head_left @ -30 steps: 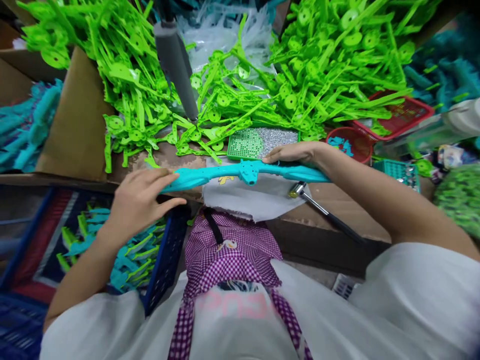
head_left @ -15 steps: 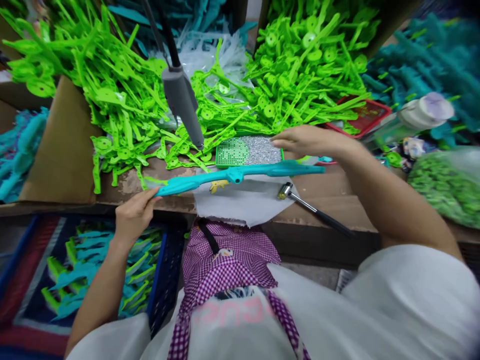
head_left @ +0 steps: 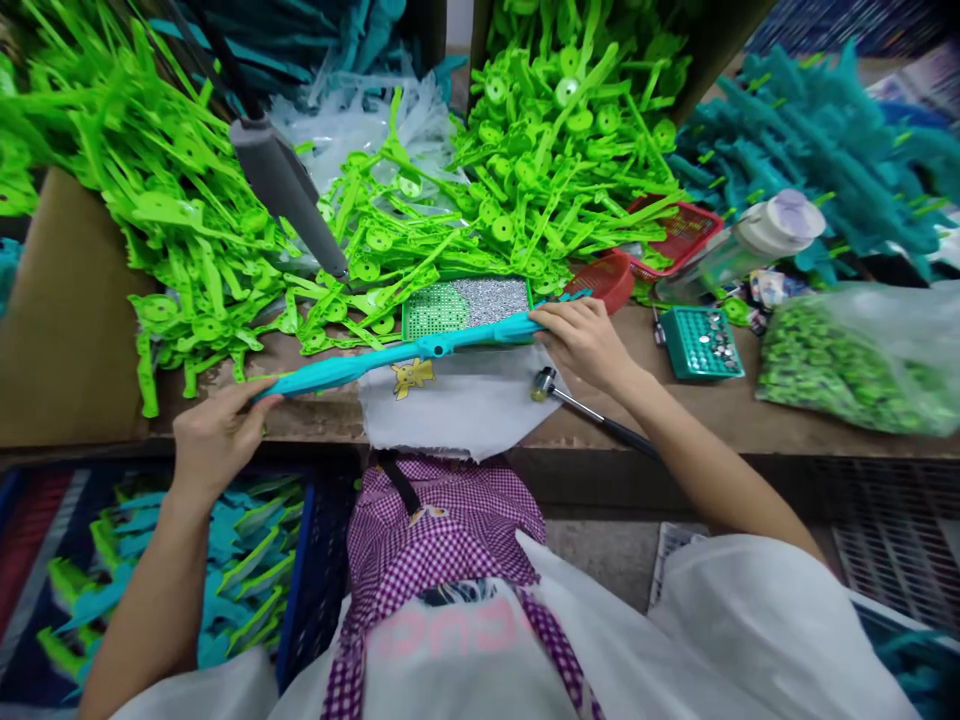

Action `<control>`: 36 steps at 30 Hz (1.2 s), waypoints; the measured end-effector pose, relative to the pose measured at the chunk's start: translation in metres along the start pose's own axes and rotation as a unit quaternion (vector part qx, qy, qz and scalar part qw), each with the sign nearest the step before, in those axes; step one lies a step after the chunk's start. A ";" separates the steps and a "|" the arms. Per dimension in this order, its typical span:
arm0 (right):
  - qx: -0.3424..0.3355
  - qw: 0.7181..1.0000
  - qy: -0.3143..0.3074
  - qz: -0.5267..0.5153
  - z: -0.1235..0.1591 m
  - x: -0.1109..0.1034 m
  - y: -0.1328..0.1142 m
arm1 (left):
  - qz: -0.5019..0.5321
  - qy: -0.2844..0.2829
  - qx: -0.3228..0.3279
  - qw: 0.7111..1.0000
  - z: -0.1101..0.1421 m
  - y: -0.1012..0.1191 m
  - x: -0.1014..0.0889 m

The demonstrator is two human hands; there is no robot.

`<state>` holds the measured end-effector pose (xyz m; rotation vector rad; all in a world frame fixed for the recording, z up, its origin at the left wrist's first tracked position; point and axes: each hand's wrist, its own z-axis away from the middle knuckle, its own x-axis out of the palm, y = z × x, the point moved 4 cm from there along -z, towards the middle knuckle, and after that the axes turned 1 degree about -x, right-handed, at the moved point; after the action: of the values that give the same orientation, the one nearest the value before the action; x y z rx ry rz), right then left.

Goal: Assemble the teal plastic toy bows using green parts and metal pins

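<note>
A long teal plastic piece (head_left: 390, 355) lies across the bench above a white cloth (head_left: 457, 405). My left hand (head_left: 214, 435) grips its left tip with closed fingers. My right hand (head_left: 581, 340) is curled over its right end, fingers pressed on it. Just behind the piece sits a green tray (head_left: 435, 310) half covered with small silver bits. A small hammer (head_left: 577, 405) rests on the bench below my right wrist.
Heaps of bright green plastic parts (head_left: 480, 190) fill the back, teal ones (head_left: 795, 150) at right. A grey handled tool (head_left: 289, 200) hangs down. Red baskets (head_left: 675, 235), a small green box (head_left: 701, 345), a bag of green bits (head_left: 862, 365) and a blue crate (head_left: 225, 560) of finished pieces surround me.
My right hand came back down from above the tray onto the teal piece's right end. The left hand slid out to the tip. The view shifted to the right.
</note>
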<state>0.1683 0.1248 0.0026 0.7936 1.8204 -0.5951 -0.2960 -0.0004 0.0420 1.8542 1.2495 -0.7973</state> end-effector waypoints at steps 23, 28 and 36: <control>0.069 0.997 -0.023 -0.008 0.034 -0.028 -0.068 | 0.015 0.011 0.007 1.000 0.009 0.023 0.023; 0.056 0.998 0.042 0.006 0.049 -0.027 -0.076 | 0.018 0.024 -0.007 1.000 0.025 0.025 0.012; 0.082 0.968 0.218 0.091 0.104 -0.023 -0.128 | 0.598 -0.079 -0.366 0.709 0.099 0.137 0.076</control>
<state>0.1415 -0.0388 -0.0080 1.2691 2.0788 -0.4807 -0.1506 -0.0819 -0.0393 1.4042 -0.0071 0.2718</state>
